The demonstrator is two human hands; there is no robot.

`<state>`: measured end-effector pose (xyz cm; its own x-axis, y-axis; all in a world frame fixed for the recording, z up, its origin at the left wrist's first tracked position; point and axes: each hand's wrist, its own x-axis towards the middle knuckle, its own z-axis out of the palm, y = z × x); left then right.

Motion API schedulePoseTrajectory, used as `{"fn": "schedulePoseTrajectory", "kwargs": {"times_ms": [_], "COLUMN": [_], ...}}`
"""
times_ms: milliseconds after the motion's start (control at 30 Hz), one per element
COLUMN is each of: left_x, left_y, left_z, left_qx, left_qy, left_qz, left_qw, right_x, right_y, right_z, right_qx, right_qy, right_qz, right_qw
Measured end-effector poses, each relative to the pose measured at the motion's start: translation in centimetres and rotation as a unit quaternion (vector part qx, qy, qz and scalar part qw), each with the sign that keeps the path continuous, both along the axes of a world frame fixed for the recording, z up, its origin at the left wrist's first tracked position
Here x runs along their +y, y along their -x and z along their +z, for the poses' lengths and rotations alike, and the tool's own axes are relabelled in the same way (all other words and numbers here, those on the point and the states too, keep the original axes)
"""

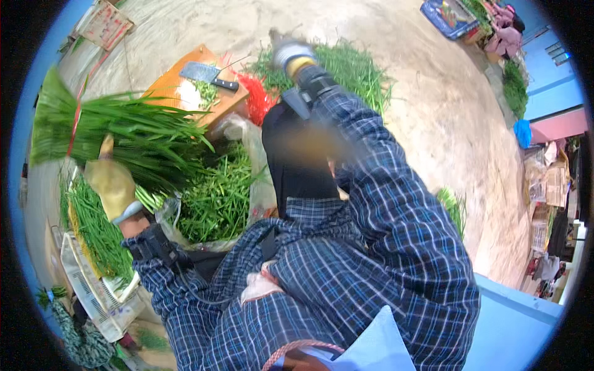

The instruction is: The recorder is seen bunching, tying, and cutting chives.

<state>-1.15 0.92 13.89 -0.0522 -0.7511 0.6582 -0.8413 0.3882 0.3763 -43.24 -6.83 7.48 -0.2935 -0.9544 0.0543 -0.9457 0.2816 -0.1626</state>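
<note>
My left hand (pixel 112 184), in a yellow glove, grips a large bundle of long green chives (pixel 133 133) with a red band around it. The bundle lies sideways over the edge of a plastic bag (pixel 238 127) of cut green stalks (pixel 216 201). My right hand (pixel 293 57), in a grey and yellow glove, is stretched far forward by a loose heap of thin greens (pixel 359 74) on the floor. Motion blurs its fingers, so whether it holds anything is unclear. Between my hands, a cleaver (pixel 201 72) rests on an orange cutting board (pixel 166 75) beside chopped bits.
Red plastic strips (pixel 260 102) lie at the board's right edge. A white crate (pixel 93 294) with more greens (pixel 96 226) stands at my left. A blue tray (pixel 450 18) and a person in pink (pixel 507 38) are far right. Another person's patterned sleeve (pixel 77 331) shows at lower left.
</note>
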Motion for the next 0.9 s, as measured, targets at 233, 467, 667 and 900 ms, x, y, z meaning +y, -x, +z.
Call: {"fn": "schedulePoseTrajectory", "kwargs": {"times_ms": [233,467,667,900], "left_x": [-3.0,-10.6,-11.5,-2.0], "left_y": [13.9,9.1,8.8,9.4], "left_z": [7.0,2.8,6.2,15.7], "left_qx": [-0.189,-0.427,-0.532,0.219], "left_qy": [0.012,0.301,0.277,-0.236], "left_qz": [0.069,0.122,0.104,-0.339], "left_qw": [0.979,0.844,0.794,0.884], "right_x": [6.7,14.2,18.6,23.3], "right_y": [1.5,-5.8,-8.8,-4.3], "right_z": [8.3,6.1,0.2,14.4], "right_qx": [-0.446,-0.47,-0.208,-0.304], "right_qy": [0.258,0.074,0.1,0.287], "right_qz": [0.22,0.287,0.328,0.177], "right_qw": [0.828,0.831,0.916,0.891]}}
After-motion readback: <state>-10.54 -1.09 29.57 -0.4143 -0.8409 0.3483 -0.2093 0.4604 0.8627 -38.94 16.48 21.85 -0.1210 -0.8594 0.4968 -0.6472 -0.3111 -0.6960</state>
